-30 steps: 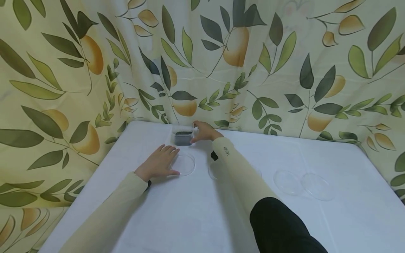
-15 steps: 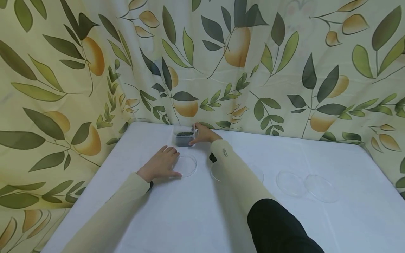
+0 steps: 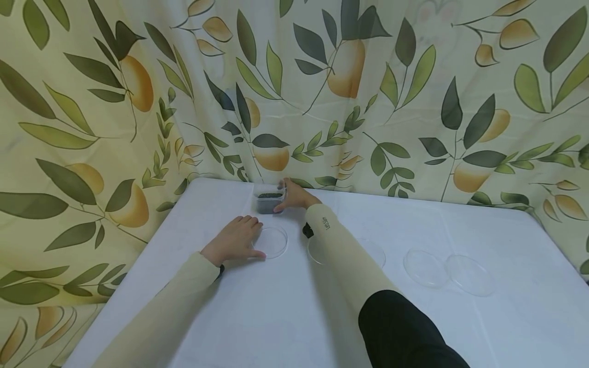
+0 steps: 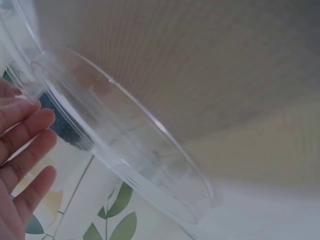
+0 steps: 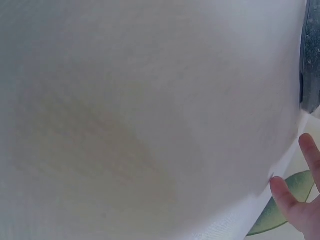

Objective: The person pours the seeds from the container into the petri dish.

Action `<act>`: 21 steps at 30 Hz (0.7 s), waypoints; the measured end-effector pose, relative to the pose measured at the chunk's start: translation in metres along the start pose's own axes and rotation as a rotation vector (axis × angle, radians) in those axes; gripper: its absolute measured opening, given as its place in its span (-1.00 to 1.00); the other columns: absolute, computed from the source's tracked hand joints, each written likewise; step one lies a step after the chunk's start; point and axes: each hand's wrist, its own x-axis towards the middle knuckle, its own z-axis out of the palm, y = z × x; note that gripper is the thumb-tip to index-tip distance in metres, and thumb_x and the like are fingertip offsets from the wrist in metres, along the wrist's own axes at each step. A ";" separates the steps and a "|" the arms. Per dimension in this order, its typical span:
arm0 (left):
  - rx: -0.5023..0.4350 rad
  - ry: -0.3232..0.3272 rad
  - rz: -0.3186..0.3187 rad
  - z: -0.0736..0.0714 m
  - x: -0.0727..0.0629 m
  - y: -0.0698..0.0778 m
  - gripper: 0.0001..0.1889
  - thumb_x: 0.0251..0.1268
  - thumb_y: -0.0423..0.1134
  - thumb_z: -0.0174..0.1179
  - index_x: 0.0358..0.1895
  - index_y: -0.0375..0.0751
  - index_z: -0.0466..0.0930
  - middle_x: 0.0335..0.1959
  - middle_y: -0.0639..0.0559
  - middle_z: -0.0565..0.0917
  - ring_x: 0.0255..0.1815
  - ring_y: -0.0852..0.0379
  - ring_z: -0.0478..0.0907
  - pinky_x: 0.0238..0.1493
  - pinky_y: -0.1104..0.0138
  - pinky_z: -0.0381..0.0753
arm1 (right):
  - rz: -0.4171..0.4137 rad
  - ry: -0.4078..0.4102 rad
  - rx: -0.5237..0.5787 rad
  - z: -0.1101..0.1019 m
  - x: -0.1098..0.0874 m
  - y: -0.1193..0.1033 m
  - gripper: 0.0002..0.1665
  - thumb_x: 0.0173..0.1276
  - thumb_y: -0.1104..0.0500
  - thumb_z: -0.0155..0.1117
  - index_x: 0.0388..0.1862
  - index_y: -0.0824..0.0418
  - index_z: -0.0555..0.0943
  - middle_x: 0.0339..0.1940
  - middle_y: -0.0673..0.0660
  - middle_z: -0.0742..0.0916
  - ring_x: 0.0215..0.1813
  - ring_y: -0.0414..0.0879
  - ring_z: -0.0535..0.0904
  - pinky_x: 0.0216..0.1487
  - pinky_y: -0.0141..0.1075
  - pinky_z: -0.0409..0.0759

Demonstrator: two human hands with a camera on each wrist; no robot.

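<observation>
A clear round dish (image 3: 271,257) lies on the white table, with my left hand (image 3: 234,237) around its left side. The thumb is at the near rim and the fingers are at the far side. In the left wrist view, the dish's transparent rim (image 4: 165,127) crosses the foreground and relaxed fingers (image 4: 30,130) show at the left. Farther back stands a small clear plastic container (image 3: 269,205) with dark contents. My right hand (image 3: 296,195) holds its right side, thumb in front and fingers behind. Only its dark edge (image 5: 311,60) shows in the right wrist view.
Under the right forearm lie partly covered clear dishes, one rim (image 3: 309,253) on its left and another rim (image 3: 384,255) on its right. Two more clear discs (image 3: 425,268) sit side by side farther right. A leaf-patterned curtain (image 3: 313,128) hangs behind the table's back edge.
The head view has shifted slightly. Both hands keep nearly the same places at the dish and the container.
</observation>
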 end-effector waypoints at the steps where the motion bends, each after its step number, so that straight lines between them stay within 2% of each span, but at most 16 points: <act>1: 0.002 0.002 -0.001 0.000 0.000 0.000 -0.12 -0.02 0.41 0.16 0.15 -0.32 0.46 0.07 -0.14 0.54 0.13 -0.05 0.44 0.22 0.10 0.40 | 0.000 0.000 -0.001 0.000 0.000 0.000 0.03 -0.06 0.14 0.55 0.32 0.31 0.18 0.28 0.24 0.46 0.26 0.05 0.40 0.36 -0.14 0.33; 8: 0.016 -0.003 -0.007 0.000 0.000 0.000 -0.11 -0.02 0.44 0.13 0.16 -0.29 0.45 0.09 -0.13 0.53 0.14 -0.04 0.43 0.25 0.10 0.38 | -0.001 0.006 0.023 -0.001 -0.002 -0.002 -0.01 -0.03 0.18 0.52 0.31 0.31 0.18 0.26 0.24 0.46 0.26 0.07 0.40 0.36 -0.13 0.33; 21: -0.006 -0.006 -0.007 0.000 -0.001 0.000 -0.11 -0.02 0.42 0.13 0.17 -0.30 0.45 0.10 -0.14 0.53 0.18 -0.08 0.41 0.29 0.08 0.32 | -0.032 0.032 -0.034 0.000 0.001 -0.002 0.01 -0.08 0.10 0.56 0.29 0.25 0.21 0.26 0.24 0.47 0.28 0.10 0.40 0.34 -0.07 0.35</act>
